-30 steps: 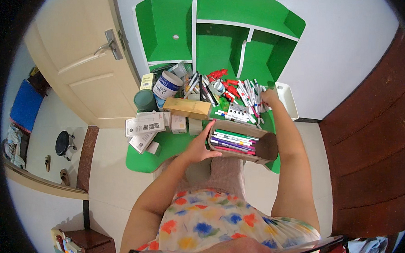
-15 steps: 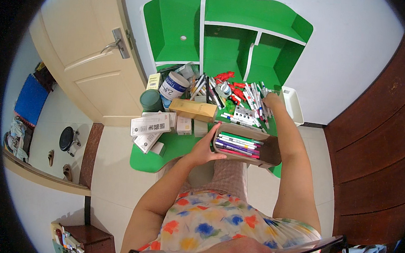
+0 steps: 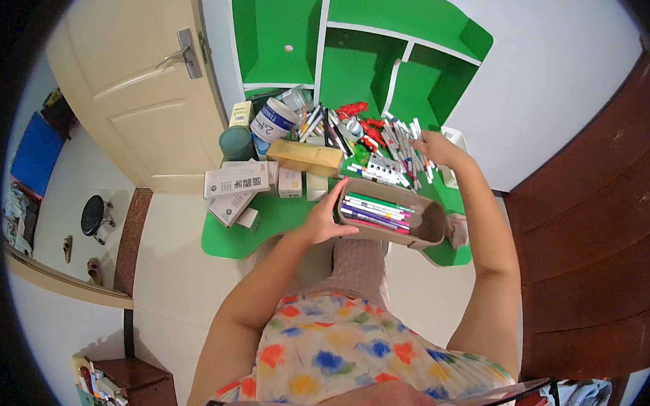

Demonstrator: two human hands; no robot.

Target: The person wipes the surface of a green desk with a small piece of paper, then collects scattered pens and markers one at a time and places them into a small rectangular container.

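My left hand [image 3: 326, 219] grips the left end of a beige plastic bin [image 3: 429, 241], thumb along its near side. Markers with white, green, purple and pink barrels [image 3: 376, 211] lie side by side in the bin's left part. Beyond it, my right hand [image 3: 438, 148] reaches over the right edge of a loose marker pile [image 3: 405, 152], its fingers pinched on a white marker [image 3: 417, 127]. Part of that grip is hidden among the other markers. Red plastic pieces [image 3: 352, 109] and a grey box with dark dots [image 3: 383, 165] lie beside the pile.
The green desk [image 3: 227, 238] carries a gold box [image 3: 305, 158], white boxes [image 3: 234, 181], a white-and-blue roll [image 3: 274, 119] and a dark green canister [image 3: 236, 145]. A white tray [image 3: 455, 140] stands right. A pinkish soft item [image 3: 456, 230] lies by the bin. Green shelves [image 3: 361, 65] rise behind.
My right hand has drawn slightly toward the left over the markers, its elbow swung outward. The left hand still holds the bin. The whole view has shifted a little, and the pinkish item now shows.
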